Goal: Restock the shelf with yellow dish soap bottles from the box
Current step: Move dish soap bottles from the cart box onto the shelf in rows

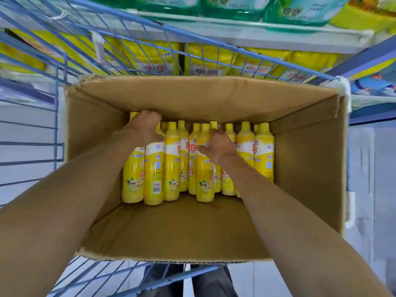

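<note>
An open cardboard box (310, 157) holds several yellow dish soap bottles (171, 163) standing upright along its far wall. Both my arms reach down into it. My left hand (145, 129) is curled over the tops of the two leftmost bottles (153, 172). My right hand (216, 146) grips the neck of a bottle (204, 181) in the middle of the row. The near half of the box floor is bare cardboard. The fingertips of both hands are hidden behind the bottles.
The box sits in a blue wire cart (55, 116). Beyond it, a shelf (246, 33) carries yellow refill pouches (154, 58) below and green packs (231, 5) above. Grey floor shows on both sides.
</note>
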